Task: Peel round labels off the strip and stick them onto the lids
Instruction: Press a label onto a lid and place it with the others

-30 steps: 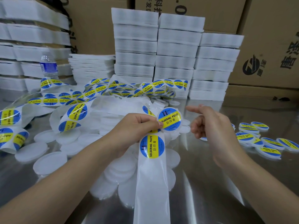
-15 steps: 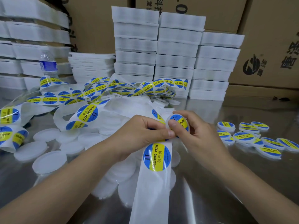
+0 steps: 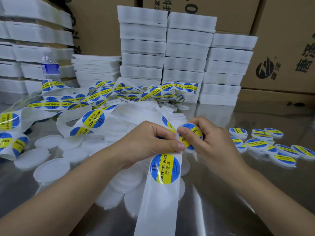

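Strip [image 3: 160,206] runs toward the camera, near end cut off by the frame; left hand [image 3: 148,142] pinches it just above the next label [image 3: 165,168], likely to hold it taut for peeling. Right hand [image 3: 214,142] grips a lid [image 3: 177,138] and presses a label [image 3: 191,134] down on it, but the hand hides most of the lid so seating is unclear. Bare lids [image 3: 51,169] left, done lids [image 3: 265,145] far right

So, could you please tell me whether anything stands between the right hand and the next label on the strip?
Nothing visible does: the next label lies bare on the strip just below the left hand. The right hand itself grips a labelled lid, though.
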Available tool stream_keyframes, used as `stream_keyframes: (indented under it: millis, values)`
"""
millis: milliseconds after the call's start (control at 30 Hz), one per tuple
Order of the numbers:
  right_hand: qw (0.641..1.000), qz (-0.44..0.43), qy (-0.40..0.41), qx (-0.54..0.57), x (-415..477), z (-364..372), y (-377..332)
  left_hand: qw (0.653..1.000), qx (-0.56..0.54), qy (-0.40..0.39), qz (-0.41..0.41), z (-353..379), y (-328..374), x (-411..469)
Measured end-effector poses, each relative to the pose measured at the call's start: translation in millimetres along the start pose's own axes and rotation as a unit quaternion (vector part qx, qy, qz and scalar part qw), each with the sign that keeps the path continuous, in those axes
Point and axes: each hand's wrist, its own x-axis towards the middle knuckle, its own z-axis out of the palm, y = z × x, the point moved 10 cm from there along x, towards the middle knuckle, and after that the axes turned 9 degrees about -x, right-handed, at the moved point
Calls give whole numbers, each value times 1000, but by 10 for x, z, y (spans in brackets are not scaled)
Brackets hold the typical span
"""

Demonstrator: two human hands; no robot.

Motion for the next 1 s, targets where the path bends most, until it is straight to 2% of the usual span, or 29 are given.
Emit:
stream_keyframes:
  millis: [300,667,833,1000]
  values:
    - [1000,10,19,13,13,-25,51,999,9,28,-23,-69,-42,13]
    - [998,-17,21,-58,-9,-26,-2,993,-16,91,-66,-222,-140,23]
    - [999,-21,26,-42,-25,-28,-4,991,-18,112,-68,-259,-144,25]
    - [996,-51,-22,-76,-33,46,-42,990,-38,126,-46,-302,-99,27]
